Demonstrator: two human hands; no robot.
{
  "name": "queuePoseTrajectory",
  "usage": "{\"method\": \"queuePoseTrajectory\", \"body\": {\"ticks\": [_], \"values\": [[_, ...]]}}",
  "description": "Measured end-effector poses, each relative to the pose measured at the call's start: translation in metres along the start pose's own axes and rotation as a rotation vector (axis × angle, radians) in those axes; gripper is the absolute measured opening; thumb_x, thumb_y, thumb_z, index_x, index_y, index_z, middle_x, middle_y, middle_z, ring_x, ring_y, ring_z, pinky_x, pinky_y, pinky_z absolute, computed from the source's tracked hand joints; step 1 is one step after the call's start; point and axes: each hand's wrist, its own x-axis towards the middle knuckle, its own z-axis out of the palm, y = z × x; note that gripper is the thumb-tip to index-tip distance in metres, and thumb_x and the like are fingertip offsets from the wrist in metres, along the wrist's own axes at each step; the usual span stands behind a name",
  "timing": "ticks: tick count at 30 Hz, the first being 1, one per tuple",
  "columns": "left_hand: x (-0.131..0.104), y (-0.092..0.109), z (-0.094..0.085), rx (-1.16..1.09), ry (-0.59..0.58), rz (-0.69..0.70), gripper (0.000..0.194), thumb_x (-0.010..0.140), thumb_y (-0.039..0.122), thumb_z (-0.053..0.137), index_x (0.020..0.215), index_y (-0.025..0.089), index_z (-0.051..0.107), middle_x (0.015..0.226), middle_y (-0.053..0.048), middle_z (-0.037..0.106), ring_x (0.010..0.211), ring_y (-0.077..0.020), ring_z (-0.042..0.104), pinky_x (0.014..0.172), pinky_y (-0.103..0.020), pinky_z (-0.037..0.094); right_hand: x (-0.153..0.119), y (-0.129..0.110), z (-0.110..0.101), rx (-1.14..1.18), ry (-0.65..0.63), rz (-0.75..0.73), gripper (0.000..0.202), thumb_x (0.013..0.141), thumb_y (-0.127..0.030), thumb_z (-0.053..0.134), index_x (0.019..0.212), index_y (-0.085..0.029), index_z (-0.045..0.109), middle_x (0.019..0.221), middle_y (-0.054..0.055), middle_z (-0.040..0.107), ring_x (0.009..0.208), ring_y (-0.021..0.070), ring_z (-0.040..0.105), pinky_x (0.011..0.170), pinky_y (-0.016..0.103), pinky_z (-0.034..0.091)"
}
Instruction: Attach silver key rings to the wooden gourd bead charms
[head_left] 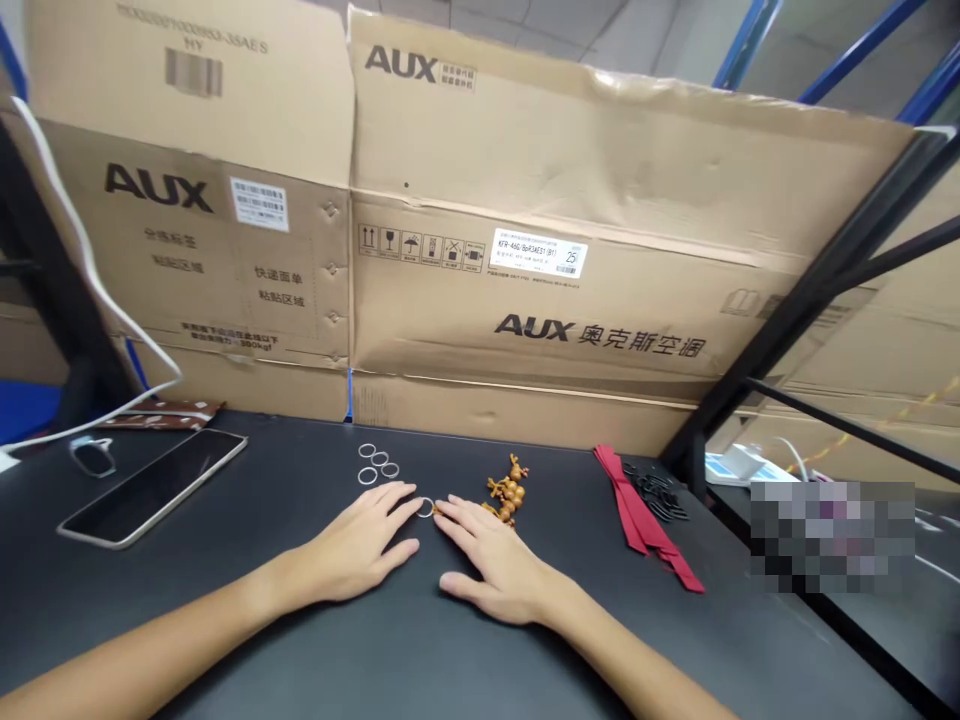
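Note:
My left hand lies palm down on the black tabletop, fingers stretched out and thumb apart. Across from it, my right hand also rests flat with its fingers extended. Between the two sets of fingertips is a silver metal ring; whether a finger touches it I cannot tell. A small brown bit shows at my right fingertips, partly hidden. Just beyond the right hand sit several brown gourd-shaped bead charms, partly covered by the fingers. Several more silver rings lie flat beyond the left hand.
Red ribbon strips and a pile of black cords lie at the right. A phone, a ring-like clear item and a brown pouch are at the left. Cardboard panels wall the back; a black metal frame slants at right.

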Motion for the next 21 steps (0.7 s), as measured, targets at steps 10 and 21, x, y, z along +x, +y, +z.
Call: {"method": "queuePoseTrajectory", "body": {"ticks": [10, 21], "values": [[-0.002, 0.003, -0.006, 0.000, -0.056, -0.029, 0.054, 0.098, 0.049, 0.041, 0.143, 0.018, 0.045, 0.152, -0.011, 0.039, 0.139, -0.0305, 0.036, 0.114, -0.046, 0.034, 0.031, 0.012, 0.003, -0.167, 0.212, 0.016, 0.065, 0.095, -0.049, 0.048, 0.146, -0.011, 0.038, 0.158, 0.015, 0.021, 0.147, 0.0316, 0.011, 0.119, 0.052, 0.021], [-0.011, -0.003, -0.011, -0.054, -0.258, -0.031, 0.072, 0.095, 0.062, 0.039, 0.154, 0.026, 0.018, 0.159, -0.006, 0.015, 0.145, -0.0300, 0.020, 0.119, -0.046, 0.021, -0.015, -0.010, -0.004, 0.045, -0.130, -0.008, 0.077, 0.093, -0.061, 0.043, 0.154, -0.020, 0.018, 0.160, 0.008, 0.009, 0.148, 0.0284, 0.009, 0.121, 0.049, 0.012]]}}
